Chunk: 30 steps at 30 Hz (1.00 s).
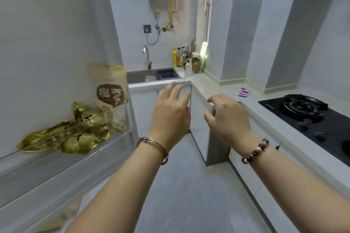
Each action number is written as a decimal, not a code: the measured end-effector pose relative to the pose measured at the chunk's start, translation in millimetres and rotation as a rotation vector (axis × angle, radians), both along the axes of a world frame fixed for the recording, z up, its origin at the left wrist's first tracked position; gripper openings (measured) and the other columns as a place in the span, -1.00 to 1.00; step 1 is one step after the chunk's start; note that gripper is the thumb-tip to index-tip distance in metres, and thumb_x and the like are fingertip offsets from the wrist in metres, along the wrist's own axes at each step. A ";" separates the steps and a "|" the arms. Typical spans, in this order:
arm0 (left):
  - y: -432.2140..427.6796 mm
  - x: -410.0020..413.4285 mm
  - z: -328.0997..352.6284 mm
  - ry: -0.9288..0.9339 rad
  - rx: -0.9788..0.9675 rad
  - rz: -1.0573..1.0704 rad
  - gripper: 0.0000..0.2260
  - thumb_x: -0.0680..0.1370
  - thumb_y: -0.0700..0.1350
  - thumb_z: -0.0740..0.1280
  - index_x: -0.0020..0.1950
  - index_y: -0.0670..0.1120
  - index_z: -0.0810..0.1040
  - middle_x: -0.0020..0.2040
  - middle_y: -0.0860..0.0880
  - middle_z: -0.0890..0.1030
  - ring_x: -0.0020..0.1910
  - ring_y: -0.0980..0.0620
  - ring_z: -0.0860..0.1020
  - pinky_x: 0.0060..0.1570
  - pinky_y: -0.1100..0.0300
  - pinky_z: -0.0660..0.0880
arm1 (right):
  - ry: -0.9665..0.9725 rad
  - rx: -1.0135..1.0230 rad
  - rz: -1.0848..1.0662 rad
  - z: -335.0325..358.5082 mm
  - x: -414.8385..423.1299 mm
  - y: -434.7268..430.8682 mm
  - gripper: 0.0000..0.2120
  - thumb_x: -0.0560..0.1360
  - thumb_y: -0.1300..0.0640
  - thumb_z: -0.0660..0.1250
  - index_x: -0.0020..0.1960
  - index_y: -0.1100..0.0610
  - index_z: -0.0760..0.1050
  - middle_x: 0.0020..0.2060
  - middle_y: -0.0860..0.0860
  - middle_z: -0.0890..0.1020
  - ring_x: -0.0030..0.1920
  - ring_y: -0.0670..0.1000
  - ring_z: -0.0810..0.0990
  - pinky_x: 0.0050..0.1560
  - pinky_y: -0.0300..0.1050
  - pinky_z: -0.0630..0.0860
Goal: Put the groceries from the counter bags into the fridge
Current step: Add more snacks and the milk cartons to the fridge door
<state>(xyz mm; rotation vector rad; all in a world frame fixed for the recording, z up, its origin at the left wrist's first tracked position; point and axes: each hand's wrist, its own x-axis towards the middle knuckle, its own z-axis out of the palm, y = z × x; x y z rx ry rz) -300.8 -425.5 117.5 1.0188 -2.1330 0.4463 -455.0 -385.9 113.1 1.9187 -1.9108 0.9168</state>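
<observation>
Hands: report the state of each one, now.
Left hand: open, fingers spread, holding nothing.
Right hand: open, fingers loosely curled, holding nothing.

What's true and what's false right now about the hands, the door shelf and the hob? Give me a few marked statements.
1. The left hand and the right hand both hold nothing. True.
2. The pouch stands upright in the door shelf. True.
3. The gold packets lie on the counter. False: they lie in the door shelf, beside the pouch.
4. The hob has nothing on it. False: a pan sits on its far burner.
</observation>
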 end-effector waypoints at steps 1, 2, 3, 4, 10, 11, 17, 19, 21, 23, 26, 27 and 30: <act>-0.2 -20.8 -5.8 -0.027 0.032 -0.031 -0.64 0.43 -0.20 0.41 0.21 -0.20 0.54 0.26 -0.25 0.51 0.33 -0.25 0.41 0.25 -0.16 0.39 | 0.005 0.027 -0.043 -5.4 -19.1 5.7 -0.72 0.53 0.09 0.23 0.21 0.15 0.48 0.07 0.05 0.56 0.07 0.03 0.50 0.01 -0.15 0.43; 0.9 -42.2 -10.6 -0.058 0.070 -0.069 -0.59 0.46 -0.16 0.40 0.29 -0.18 0.49 0.34 -0.24 0.45 0.39 -0.25 0.33 0.31 -0.17 0.32 | 0.011 0.052 -0.084 -10.4 -38.3 11.6 -0.70 0.53 0.08 0.23 0.22 0.15 0.46 0.10 0.04 0.55 0.10 0.03 0.48 0.05 -0.13 0.43; 2.4 -63.9 -15.1 -0.097 0.107 -0.106 -0.56 0.50 -0.12 0.35 0.37 -0.15 0.41 0.41 -0.22 0.35 0.45 -0.23 0.23 0.38 -0.16 0.22 | 0.017 0.069 -0.123 -15.3 -58.2 17.3 -0.70 0.53 0.09 0.23 0.23 0.16 0.45 0.11 0.05 0.54 0.13 0.04 0.46 0.09 -0.11 0.42; 3.7 -86.5 -19.7 -0.135 0.132 -0.146 -0.53 0.54 -0.09 0.30 0.43 -0.12 0.33 0.47 -0.20 0.25 0.50 -0.21 0.12 0.42 -0.15 0.11 | 0.020 0.079 -0.162 -20.1 -79.1 23.3 -0.69 0.52 0.10 0.24 0.23 0.17 0.45 0.12 0.06 0.53 0.15 0.06 0.45 0.12 -0.09 0.41; 17.5 -229.8 -41.4 -0.242 0.144 -0.356 -0.47 0.58 -0.03 0.21 0.51 -0.06 0.14 0.54 -0.14 0.03 0.53 -0.16 -0.09 0.45 -0.13 -0.08 | 0.027 0.154 -0.422 -45.1 -211.1 67.1 -0.62 0.48 0.12 0.28 0.26 0.22 0.43 0.18 0.10 0.50 0.22 0.11 0.40 0.22 -0.03 0.36; 20.4 -256.9 -45.3 -0.253 0.141 -0.389 -0.47 0.58 -0.02 0.20 0.52 -0.05 0.12 0.55 -0.14 0.01 0.53 -0.16 -0.10 0.45 -0.14 -0.09 | 0.025 0.172 -0.459 -49.0 -234.9 75.2 -0.61 0.49 0.11 0.27 0.29 0.21 0.41 0.21 0.09 0.48 0.25 0.10 0.38 0.25 -0.04 0.34; 45.3 -421.7 -71.9 -0.295 0.174 -0.562 -0.43 0.58 -0.01 0.22 0.53 -0.04 0.09 0.55 -0.14 0.02 0.53 -0.16 -0.08 0.43 -0.20 -0.01 | -0.018 0.233 -0.649 -66.9 -374.5 120.1 -0.56 0.51 0.09 0.27 0.35 0.20 0.36 0.32 0.10 0.41 0.36 0.10 0.30 0.38 -0.03 0.24; 57.6 -469.0 -82.2 -0.318 0.193 -0.594 -0.42 0.55 0.00 0.26 0.52 -0.04 0.14 0.54 -0.15 0.08 0.53 -0.18 -0.01 0.40 -0.24 0.08 | -0.043 0.249 -0.721 -72.7 -415.2 135.1 -0.57 0.50 0.10 0.28 0.33 0.20 0.38 0.32 0.11 0.42 0.36 0.11 0.30 0.39 0.01 0.26; 69.2 -510.3 -90.3 -0.321 0.231 -0.622 -0.41 0.53 0.00 0.29 0.51 -0.04 0.17 0.53 -0.16 0.12 0.52 -0.19 0.04 0.38 -0.25 0.12 | -0.066 0.265 -0.772 -77.3 -449.7 150.0 -0.57 0.48 0.10 0.28 0.32 0.18 0.40 0.31 0.08 0.42 0.36 0.09 0.30 0.39 0.02 0.27; 78.5 -545.2 -98.4 -0.333 0.262 -0.660 -0.41 0.53 0.00 0.30 0.51 -0.05 0.18 0.53 -0.16 0.13 0.52 -0.20 0.05 0.36 -0.28 0.13 | -0.089 0.275 -0.821 -82.7 -477.5 164.8 -0.57 0.47 0.11 0.29 0.32 0.16 0.38 0.34 0.08 0.39 0.38 0.08 0.27 0.42 -0.01 0.23; 87.3 -590.0 -111.6 -0.354 0.290 -0.730 -0.42 0.56 -0.01 0.25 0.53 -0.03 0.11 0.55 -0.14 0.04 0.53 -0.18 -0.04 0.39 -0.27 0.05 | -0.135 0.266 -0.907 -94.4 -510.7 185.8 -0.53 0.48 0.10 0.31 0.36 0.15 0.35 0.44 0.12 0.23 0.46 0.12 0.15 0.42 0.01 0.18; 89.7 -604.1 -116.4 -0.356 0.306 -0.750 -0.42 0.56 -0.01 0.24 0.53 -0.02 0.09 0.55 -0.14 0.02 0.53 -0.17 -0.06 0.40 -0.27 0.03 | -0.151 0.259 -0.930 -99.2 -520.9 191.7 -0.52 0.48 0.10 0.32 0.36 0.16 0.34 0.46 0.13 0.20 0.47 0.13 0.13 0.42 0.02 0.17; 99.3 -643.7 -130.0 -0.351 0.317 -0.814 -0.40 0.50 -0.02 0.33 0.50 -0.05 0.21 0.52 -0.17 0.15 0.51 -0.20 0.09 0.35 -0.29 0.14 | -0.191 0.264 -0.977 -116.2 -547.2 204.8 -0.49 0.45 0.11 0.35 0.36 0.18 0.36 0.47 0.16 0.18 0.47 0.16 0.12 0.42 0.05 0.18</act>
